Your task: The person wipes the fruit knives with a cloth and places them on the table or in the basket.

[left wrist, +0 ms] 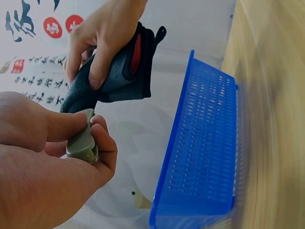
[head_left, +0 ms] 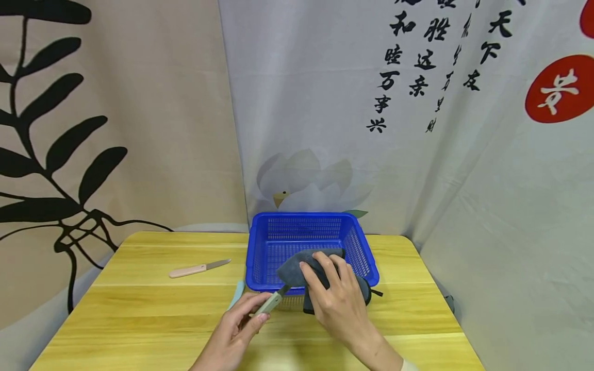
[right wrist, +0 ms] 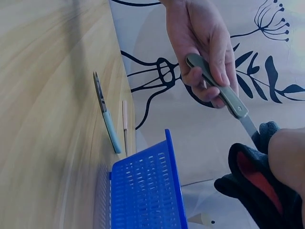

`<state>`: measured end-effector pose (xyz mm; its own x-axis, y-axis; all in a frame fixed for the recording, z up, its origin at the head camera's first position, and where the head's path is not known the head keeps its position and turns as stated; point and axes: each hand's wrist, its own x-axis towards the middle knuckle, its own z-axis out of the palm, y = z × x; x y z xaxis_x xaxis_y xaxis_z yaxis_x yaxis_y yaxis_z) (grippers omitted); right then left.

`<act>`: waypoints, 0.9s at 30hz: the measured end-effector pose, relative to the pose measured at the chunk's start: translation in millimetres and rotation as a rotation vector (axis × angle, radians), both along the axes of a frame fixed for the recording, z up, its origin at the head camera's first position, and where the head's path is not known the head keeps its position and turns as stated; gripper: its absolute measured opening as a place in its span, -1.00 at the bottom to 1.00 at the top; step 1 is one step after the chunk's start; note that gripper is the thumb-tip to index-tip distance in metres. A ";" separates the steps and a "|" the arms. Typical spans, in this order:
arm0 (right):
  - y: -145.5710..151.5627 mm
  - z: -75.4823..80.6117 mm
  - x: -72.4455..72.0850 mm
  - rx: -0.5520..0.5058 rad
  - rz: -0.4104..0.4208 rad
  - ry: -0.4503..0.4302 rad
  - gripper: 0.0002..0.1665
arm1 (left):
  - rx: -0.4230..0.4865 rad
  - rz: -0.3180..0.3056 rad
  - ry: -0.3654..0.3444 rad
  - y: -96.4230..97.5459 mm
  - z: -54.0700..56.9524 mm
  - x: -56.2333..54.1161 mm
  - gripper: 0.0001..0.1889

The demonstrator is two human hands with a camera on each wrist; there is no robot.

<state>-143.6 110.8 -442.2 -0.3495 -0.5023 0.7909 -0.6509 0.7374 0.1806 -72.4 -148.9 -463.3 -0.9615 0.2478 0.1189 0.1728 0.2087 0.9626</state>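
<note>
My left hand (head_left: 236, 327) grips a knife (right wrist: 221, 90) by its sage-green handle, blade pointing away and to the right. A dark grey cloth (head_left: 297, 268) with black edging and a small loop is held in my right hand (head_left: 336, 296). In the right wrist view, the front part of the blade disappears into a fold of the cloth. Red shows on the cloth (left wrist: 119, 71) in the left wrist view. Both hands are raised at the near side of a blue plastic basket (head_left: 303, 219), and the cloth overlaps its near rim in the head view.
On the wooden table (head_left: 153, 314) a knife with a pale pink handle (head_left: 187, 271) lies left of the basket. Another knife with a light blue handle (right wrist: 111, 131) lies closer, partly hidden by my left hand in the head view. A printed curtain (head_left: 176, 129) hangs behind.
</note>
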 end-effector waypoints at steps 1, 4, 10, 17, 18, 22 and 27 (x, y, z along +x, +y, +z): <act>0.9 0.1 -1.0 -0.003 -0.002 -0.002 -0.53 | 0.000 0.000 0.010 -0.1 -0.3 0.3 -0.57; 3.9 -0.1 -4.4 -0.015 -0.010 -0.016 -0.51 | 0.003 -0.002 0.038 -0.7 -1.5 1.1 -0.58; 15.0 2.7 -11.5 -0.063 -0.023 -0.060 -0.60 | 0.049 0.002 0.096 -1.1 -5.3 2.1 -0.60; 23.6 8.5 -17.3 -0.184 -0.012 -0.015 -0.61 | 0.108 0.064 0.087 -0.2 -6.4 3.7 -0.60; 23.3 8.9 -17.0 -0.196 0.001 -0.001 -0.61 | 0.113 0.077 0.080 -0.2 -6.3 3.8 -0.60; 18.9 10.5 -12.5 -0.209 0.052 0.045 -0.58 | 0.124 0.101 0.093 -0.8 -6.4 3.7 -0.62; 10.4 12.0 -4.2 -0.206 0.088 0.077 -0.59 | 0.124 0.104 0.104 -1.5 -7.3 2.8 -0.62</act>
<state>-147.8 121.3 -430.2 -0.2464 -0.3532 0.9025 -0.7048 0.7045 0.0833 -69.6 -150.5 -470.6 -0.9621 0.1252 0.2421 0.2562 0.1119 0.9601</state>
